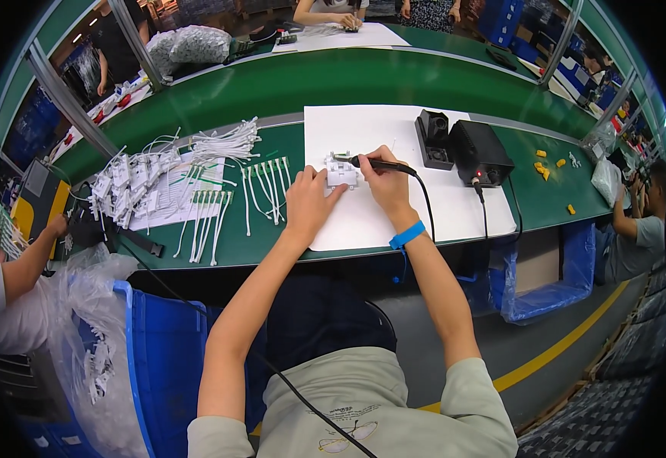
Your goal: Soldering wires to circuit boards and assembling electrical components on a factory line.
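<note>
A small white plastic housing (341, 179) lies on the white sheet (379, 217) in front of me. My left hand (310, 200) steadies it, with thumb and fingers against its left and near sides. Closed around a black soldering iron (386, 164), my right hand (385, 187) points the tip leftward at the housing's far end, where a small green board (341, 155) shows. Whether the tip touches is too small to tell. A blue strap (407, 234) circles my right wrist. The iron's cord hangs down beside my right forearm.
On the left lie white housings (123, 191), bundled white cables (230, 141) and green boards with wires (268, 168). A black soldering station (482, 153) and iron holder (434, 137) stand right, near yellow pieces (542, 169). Blue bins (161, 359) stand below; co-workers sit both sides.
</note>
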`<act>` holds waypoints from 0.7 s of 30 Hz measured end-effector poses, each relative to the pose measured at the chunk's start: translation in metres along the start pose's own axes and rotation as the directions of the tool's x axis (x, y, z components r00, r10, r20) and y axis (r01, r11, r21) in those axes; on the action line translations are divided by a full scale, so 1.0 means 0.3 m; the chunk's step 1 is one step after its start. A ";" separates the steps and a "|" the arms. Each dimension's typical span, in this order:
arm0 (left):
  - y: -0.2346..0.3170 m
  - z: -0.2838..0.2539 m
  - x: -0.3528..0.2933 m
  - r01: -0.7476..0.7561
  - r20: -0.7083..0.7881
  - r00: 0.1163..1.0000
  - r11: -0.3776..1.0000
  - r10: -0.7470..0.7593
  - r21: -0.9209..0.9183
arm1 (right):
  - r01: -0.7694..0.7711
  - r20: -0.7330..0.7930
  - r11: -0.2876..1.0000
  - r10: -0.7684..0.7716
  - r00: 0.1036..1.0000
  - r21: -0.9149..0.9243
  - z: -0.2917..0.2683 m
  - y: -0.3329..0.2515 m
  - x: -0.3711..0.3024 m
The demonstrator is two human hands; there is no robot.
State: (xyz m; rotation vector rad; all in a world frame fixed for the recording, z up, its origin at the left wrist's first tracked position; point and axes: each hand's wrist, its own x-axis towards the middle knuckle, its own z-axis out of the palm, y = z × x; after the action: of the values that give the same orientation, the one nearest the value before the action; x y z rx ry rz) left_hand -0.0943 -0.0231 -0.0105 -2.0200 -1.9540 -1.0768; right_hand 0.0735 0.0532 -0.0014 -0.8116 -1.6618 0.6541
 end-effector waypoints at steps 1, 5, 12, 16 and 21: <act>0.000 0.001 0.000 0.013 0.030 0.999 1.000 -0.013 -0.002 | 0.000 0.001 1.000 0.000 1.000 0.004 0.000 -0.002 0.000; -0.002 0.002 -0.002 -0.008 -0.014 1.000 1.000 0.008 0.001 | -0.040 0.023 0.999 0.040 0.999 -0.005 0.000 -0.007 0.000; -0.002 0.002 -0.001 -0.011 -0.011 1.000 1.000 0.011 0.000 | -0.006 0.024 1.000 0.006 1.000 0.004 0.003 -0.015 0.004; 0.000 0.002 -0.001 0.011 0.016 1.000 1.000 -0.010 -0.009 | 0.022 0.014 0.999 -0.021 1.000 -0.033 0.007 -0.026 0.006; 0.001 0.002 -0.001 0.000 -0.012 1.000 1.000 0.000 -0.011 | 0.060 0.003 0.995 -0.060 0.998 -0.076 0.010 -0.034 0.004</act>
State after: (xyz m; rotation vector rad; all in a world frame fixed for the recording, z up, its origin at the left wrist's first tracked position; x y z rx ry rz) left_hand -0.0937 -0.0231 -0.0111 -2.0147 -1.9467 -1.0992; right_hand 0.0687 0.0479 0.0065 -0.8126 -1.7138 0.5523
